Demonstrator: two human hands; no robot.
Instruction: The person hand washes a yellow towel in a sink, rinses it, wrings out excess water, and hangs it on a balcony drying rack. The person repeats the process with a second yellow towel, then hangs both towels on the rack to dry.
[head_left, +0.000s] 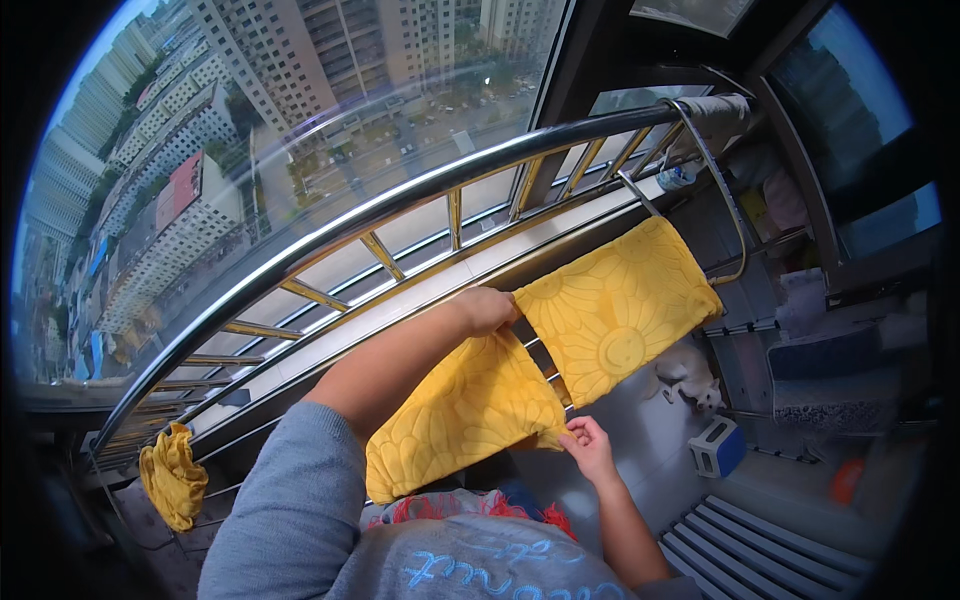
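Note:
A yellow cloth (465, 420) with an embossed flower pattern lies spread over the metal bars of a drying rack in front of me. At its far corner, my left hand (486, 309) has hold of its edge, with the fingertips partly hidden. Between thumb and fingers of my right hand (589, 448) is its corner nearest me on the right. A second yellow cloth (619, 315), with the same flowers, hangs flat across the bars just to the right, a narrow gap apart. Its upper left corner comes close to my left hand.
A shiny metal railing (420, 187) curves along the window. On the left hangs a bunched yellow cloth (174, 476). A white dog (686, 373) lies on the tiled floor beside a blue-and-white step stool (718, 446). A grey slatted bench (757, 544) stands at lower right.

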